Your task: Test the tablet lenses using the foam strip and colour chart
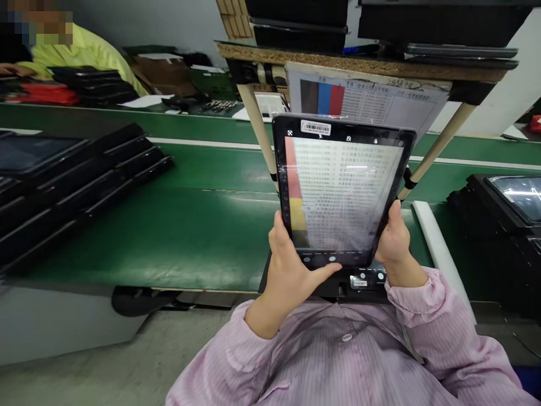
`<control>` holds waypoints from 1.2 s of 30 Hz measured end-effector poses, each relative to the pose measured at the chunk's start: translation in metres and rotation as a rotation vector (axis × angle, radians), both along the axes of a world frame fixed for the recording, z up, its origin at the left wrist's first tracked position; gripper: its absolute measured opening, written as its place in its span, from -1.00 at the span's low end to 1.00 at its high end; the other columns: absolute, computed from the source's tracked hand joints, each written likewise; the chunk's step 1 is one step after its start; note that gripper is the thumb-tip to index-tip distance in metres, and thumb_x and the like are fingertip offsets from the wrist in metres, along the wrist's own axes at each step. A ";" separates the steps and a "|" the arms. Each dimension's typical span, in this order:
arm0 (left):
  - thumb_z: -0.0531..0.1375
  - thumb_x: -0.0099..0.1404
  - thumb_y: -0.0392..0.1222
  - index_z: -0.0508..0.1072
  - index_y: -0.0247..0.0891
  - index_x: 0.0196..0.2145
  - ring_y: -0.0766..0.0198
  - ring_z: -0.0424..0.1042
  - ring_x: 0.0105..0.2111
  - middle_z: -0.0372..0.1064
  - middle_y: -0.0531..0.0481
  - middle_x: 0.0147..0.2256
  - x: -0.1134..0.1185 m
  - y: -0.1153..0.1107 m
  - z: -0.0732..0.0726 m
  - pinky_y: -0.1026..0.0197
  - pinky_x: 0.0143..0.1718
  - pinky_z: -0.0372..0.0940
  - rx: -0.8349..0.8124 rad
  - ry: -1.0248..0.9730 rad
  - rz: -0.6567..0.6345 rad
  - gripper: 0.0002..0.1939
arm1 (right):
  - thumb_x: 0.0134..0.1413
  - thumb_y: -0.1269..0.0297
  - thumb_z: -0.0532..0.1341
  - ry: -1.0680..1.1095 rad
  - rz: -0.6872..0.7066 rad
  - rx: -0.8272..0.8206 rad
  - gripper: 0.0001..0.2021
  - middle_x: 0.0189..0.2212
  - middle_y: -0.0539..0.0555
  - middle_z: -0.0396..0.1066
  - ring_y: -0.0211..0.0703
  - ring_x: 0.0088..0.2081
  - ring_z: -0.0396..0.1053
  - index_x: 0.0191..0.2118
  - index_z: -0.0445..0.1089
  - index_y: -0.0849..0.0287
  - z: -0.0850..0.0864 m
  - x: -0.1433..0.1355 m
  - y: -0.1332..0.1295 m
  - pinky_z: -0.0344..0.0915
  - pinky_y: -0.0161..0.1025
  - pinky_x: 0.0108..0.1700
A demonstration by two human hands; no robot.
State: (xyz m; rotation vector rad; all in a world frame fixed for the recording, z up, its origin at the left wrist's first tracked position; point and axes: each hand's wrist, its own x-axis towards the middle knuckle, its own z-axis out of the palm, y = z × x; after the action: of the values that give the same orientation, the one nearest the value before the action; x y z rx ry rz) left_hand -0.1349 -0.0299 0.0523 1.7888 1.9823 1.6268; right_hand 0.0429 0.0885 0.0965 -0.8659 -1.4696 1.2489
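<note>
Between my two hands a black tablet is held up, tilted slightly, its lit screen showing a camera view of printed text with red and yellow patches. A white barcode label sticks to its top edge. My left hand grips the lower left corner, thumb along the bottom edge. My right hand holds the lower right side, thumb on the edge and the other fingers hidden behind. Beyond the tablet hangs a printed chart with colour bars. Below it lies another dark device with a barcode label, partly covered.
A wooden shelf on pale pipe legs stands over the green bench. Stacked black trays lie at left, more trays with a tablet at right. A white foam strip lies nearby. Across the bench sits a person in yellow.
</note>
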 end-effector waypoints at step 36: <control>0.38 0.19 0.13 0.57 -0.31 0.20 -0.23 0.55 0.15 0.64 -0.32 0.01 -0.084 0.000 -0.015 -0.30 0.22 0.42 -0.427 -0.823 -0.008 -0.29 | 0.43 -0.30 -0.02 -0.468 -0.377 0.109 -0.31 0.34 0.23 0.39 0.22 0.25 0.48 0.46 0.27 -0.05 -0.067 0.132 -0.001 0.32 0.38 0.36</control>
State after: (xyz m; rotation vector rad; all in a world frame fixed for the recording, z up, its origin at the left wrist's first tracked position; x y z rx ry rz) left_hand -0.2189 -0.0300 0.0377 0.7828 1.7096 1.4361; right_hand 0.1750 0.0874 0.0292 -1.3506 -1.6164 0.7057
